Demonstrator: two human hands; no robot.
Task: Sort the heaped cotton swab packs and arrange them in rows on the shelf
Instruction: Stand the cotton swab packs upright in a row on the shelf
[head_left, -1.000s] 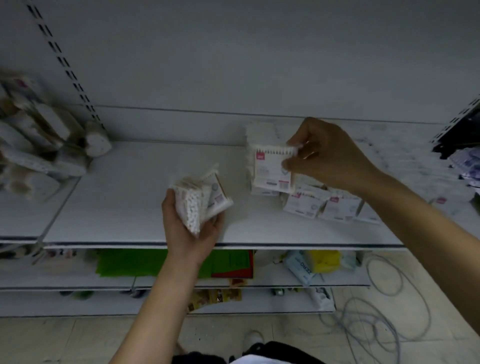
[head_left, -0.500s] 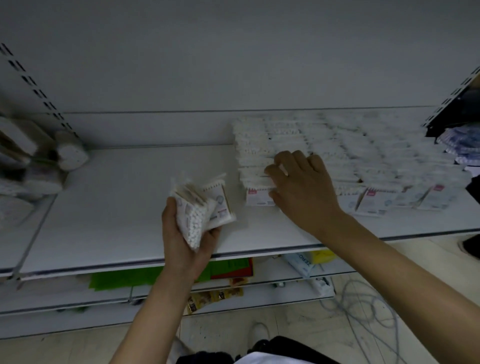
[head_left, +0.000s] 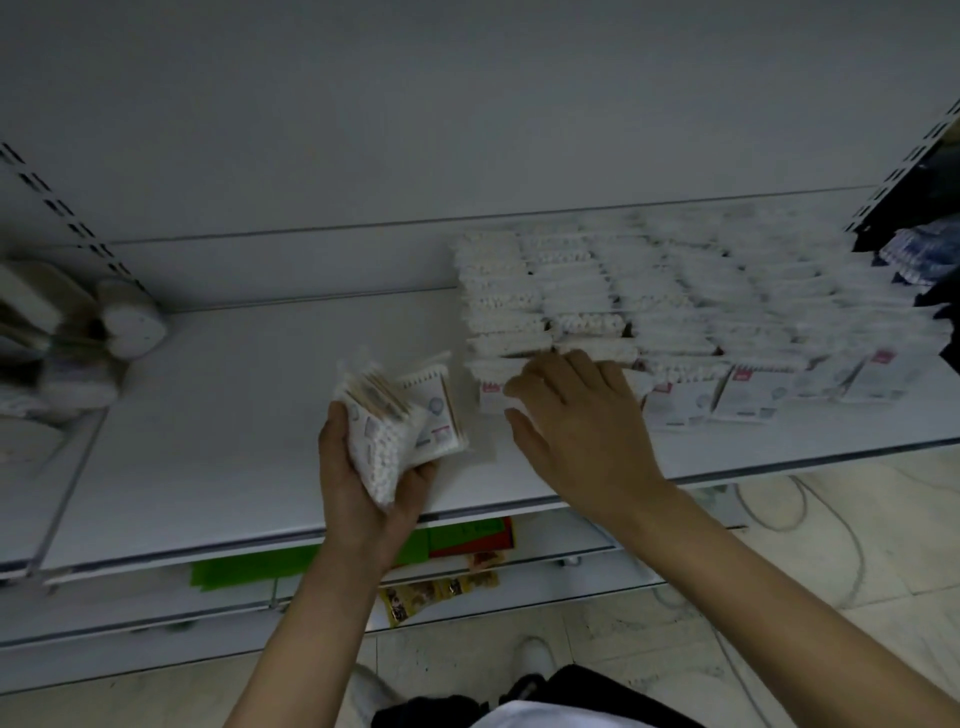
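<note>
Here the left hand (head_left: 371, 488) is curled around a bundle of cotton swab packs (head_left: 397, 415) above the white shelf (head_left: 208, 405). The right hand (head_left: 576, 415) lies flat, fingers spread, on the nearest left pack of the arranged rows (head_left: 649, 312) farther right.

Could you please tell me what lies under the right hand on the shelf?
The right hand lies flat over the front cotton swab packs of the leftmost row; how many it covers is hidden.
</note>
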